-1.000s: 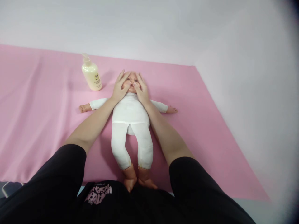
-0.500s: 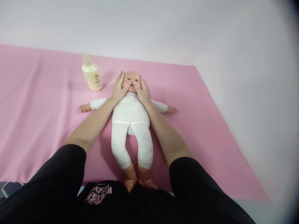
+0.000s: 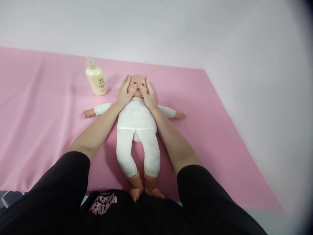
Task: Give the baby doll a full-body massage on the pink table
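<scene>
A baby doll (image 3: 137, 116) in white fabric clothing lies on its back on a pink sheet, arms spread and feet toward me. Along the left side of its head rests my left hand (image 3: 126, 93), its fingers stretched out and its thumb on the cheek beside the nose. My right hand (image 3: 149, 94) mirrors it on the other side, fingers extended and thumb on the other cheek. Together they frame the doll's face, and the eyes and forehead show between them. The sides of the head are hidden under my palms. Both hands are open.
A pump bottle (image 3: 96, 78) of pale yellow liquid stands left of the doll's head. The pink sheet (image 3: 207, 140) covers the table, with folds at the left. White walls (image 3: 156, 29) rise behind it and on the right.
My right fingertips have shifted very slightly in toward the doll's head. The thumbs, the doll and the bottle look unmoved.
</scene>
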{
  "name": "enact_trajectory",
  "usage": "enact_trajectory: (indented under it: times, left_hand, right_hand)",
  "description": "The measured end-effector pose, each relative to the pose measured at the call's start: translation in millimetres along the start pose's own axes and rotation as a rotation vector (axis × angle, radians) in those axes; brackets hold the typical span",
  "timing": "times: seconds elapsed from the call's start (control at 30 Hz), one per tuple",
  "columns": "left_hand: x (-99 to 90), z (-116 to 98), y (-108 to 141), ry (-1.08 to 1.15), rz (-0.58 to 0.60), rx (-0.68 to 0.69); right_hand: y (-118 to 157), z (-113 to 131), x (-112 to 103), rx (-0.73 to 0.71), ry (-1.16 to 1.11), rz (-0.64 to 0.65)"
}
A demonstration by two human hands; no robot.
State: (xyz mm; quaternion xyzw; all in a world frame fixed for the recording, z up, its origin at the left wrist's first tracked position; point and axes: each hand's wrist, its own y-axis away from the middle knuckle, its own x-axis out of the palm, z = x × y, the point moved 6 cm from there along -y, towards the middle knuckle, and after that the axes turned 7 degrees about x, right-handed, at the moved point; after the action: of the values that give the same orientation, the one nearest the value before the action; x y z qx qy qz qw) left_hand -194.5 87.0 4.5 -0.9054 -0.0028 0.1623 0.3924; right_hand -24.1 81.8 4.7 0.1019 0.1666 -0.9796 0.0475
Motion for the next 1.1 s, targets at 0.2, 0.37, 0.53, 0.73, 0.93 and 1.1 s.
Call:
enact_trajectory:
  times: [0.2, 0.37, 0.53, 0.73, 0.93, 1.1]
  left_hand:
    - [1.1, 19, 3, -0.006, -0.021, -0.103]
    - [0.8, 22, 3, -0.022, -0.004, -0.109]
    - [0.3, 24, 3, 0.008, -0.006, -0.138]
    - [1.2, 24, 3, 0.035, -0.011, -0.157]
    - [0.6, 23, 2, 0.039, -0.015, -0.140]
    - [-0.6, 23, 2, 0.078, -0.035, -0.135]
  right_hand:
    - [-2, -14, 3, 0.203, -0.027, -0.002]
    - [0, -11, 2, 0.212, -0.024, -0.003]
    - [-5, -17, 2, 0.205, -0.086, -0.012]
    - [-10, -26, 2, 0.184, -0.169, -0.052]
    - [-15, -35, -1, 0.175, -0.145, -0.078]
    - [-17, -38, -1, 0.140, -0.144, -0.093]
